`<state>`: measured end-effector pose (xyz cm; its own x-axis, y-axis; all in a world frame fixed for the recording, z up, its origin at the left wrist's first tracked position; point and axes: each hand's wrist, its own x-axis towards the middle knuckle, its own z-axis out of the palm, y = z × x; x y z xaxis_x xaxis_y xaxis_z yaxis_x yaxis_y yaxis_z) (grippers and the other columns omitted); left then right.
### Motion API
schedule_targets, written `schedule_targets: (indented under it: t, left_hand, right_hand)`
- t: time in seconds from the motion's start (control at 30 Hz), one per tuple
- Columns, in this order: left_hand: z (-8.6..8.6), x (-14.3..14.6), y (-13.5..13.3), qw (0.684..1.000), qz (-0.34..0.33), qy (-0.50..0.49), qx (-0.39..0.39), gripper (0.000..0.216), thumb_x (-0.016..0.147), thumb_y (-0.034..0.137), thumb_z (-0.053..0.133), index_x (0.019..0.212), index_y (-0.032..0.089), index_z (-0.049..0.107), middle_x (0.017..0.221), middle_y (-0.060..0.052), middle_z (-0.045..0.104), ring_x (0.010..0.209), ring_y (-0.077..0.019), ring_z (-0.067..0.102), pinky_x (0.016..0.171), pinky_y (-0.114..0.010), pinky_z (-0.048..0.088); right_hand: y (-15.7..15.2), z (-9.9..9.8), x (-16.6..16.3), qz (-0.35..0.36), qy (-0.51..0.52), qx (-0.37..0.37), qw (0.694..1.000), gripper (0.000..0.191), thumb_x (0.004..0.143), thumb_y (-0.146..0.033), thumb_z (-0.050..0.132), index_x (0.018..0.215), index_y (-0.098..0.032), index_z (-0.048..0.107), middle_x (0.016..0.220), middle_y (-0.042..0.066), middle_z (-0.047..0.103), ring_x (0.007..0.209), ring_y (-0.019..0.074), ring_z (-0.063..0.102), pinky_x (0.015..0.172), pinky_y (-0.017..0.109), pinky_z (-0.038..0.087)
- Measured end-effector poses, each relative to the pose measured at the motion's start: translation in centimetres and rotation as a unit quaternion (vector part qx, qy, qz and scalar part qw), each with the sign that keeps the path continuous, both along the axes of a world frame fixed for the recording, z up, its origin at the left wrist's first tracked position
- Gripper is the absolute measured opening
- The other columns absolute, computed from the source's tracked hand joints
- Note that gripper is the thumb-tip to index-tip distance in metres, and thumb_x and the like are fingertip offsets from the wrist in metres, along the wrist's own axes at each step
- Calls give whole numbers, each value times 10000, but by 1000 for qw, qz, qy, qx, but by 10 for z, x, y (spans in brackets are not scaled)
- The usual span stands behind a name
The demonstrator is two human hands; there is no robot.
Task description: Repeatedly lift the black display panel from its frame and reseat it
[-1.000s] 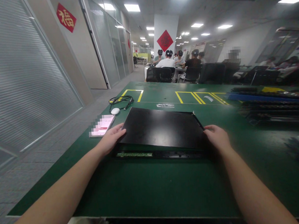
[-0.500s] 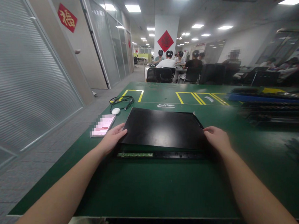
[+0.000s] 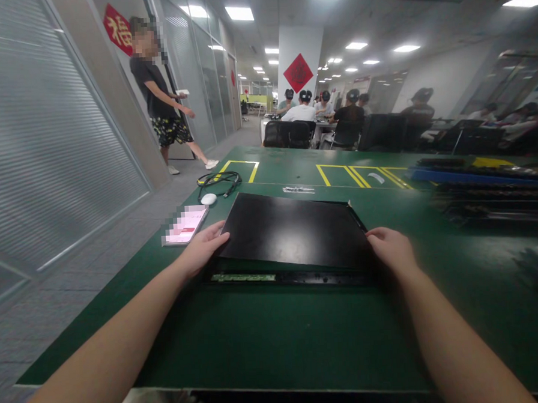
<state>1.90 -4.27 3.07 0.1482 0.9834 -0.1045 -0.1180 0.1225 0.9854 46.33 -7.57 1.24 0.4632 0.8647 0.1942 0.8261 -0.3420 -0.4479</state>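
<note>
A flat black display panel (image 3: 288,227) is in front of me, above a black frame (image 3: 331,278) whose near edge carries a green circuit strip (image 3: 243,278). My left hand (image 3: 206,247) is closed on the panel's left edge, thumb on top. At the right edge my right hand (image 3: 391,249) pinches the side, its fingers partly hidden below. The panel's near edge is apart from the frame's near strip. How the far edge sits in the frame is hard to make out.
On the green table (image 3: 276,339), a phone (image 3: 186,225), a white mouse (image 3: 209,199) and a coiled black cable (image 3: 218,183) lie left. Stacked dark parts (image 3: 498,198) with a blue piece stand right. A person (image 3: 159,99) walks past the far left; several people sit beyond.
A person has come into view at the far left, by the door. My hands and the panel have hardly moved.
</note>
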Motion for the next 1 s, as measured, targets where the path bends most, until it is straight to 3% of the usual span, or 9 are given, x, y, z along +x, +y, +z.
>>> schedule_targets:
  t: [0.23,0.43,1.0]
  left_hand:
    - [-1,0,1,1000,1,-3,4,543,757,195,769,1281,162,630,1168,-123,755,1002,-258,737,840,-314,597]
    - [1,1,0,1000,0,-7,-1,511,770,157,744,1269,167,631,1077,-102,787,970,-251,748,765,-287,615]
    - [-4,-2,3,1000,-1,-8,4,537,756,151,755,1271,162,605,1029,-102,798,904,-247,766,742,-287,622]
  right_hand:
    - [-1,2,-2,-3,2,-2,1000,279,779,-336,543,893,-236,776,901,62,756,788,222,657,660,305,445]
    - [-1,2,-2,-5,5,2,1000,273,775,-339,546,879,-240,778,866,59,755,766,219,655,656,302,446]
    - [0,1,1,-6,4,2,1000,275,780,-344,543,882,-247,779,893,61,756,817,231,664,695,309,464]
